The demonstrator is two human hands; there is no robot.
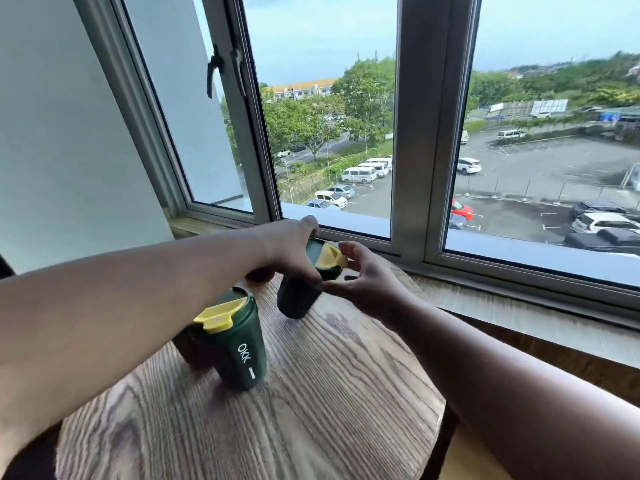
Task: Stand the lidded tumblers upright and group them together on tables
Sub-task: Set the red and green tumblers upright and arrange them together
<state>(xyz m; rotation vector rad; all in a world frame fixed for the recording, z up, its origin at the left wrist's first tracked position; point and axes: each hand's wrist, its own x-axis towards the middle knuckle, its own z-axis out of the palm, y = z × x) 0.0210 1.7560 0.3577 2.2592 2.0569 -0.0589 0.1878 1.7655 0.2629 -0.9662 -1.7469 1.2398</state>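
From the head view, we see our left hand [289,249] wrapped around a dark green tumbler [304,282] near the far edge of the round wooden table [346,393], at about 12 o'clock from the table's middle. Its fingers [310,221] are curled over the top side of the cup and hold it tight. The cup is tipped. Its long line runs from the bottom end, low at about 7 o'clock, up to the yellow lid [333,255], high at about 1 o'clock. We think the bottom end is touching the table or just above it, but we cannot tell which.

Our right hand [367,282] is just beside the lid, on its 4 o'clock side. Its fingers [349,249] are spread open and hold nothing, though one fingertip looks close to the lid's edge. The left hand is the one that has the cup, so it is the nearer one. We judge the next move is to swing the lid end up and over the bottom end, so the cup stands straight.

A second tumbler [235,344] stands upright, nearer to us, at about 8 o'clock from the tipped one. It is dark green with white letters and a yellow lid too. Something dark sits behind it, under our left arm; we cannot tell what it is. The two cups are near each other but not touching.
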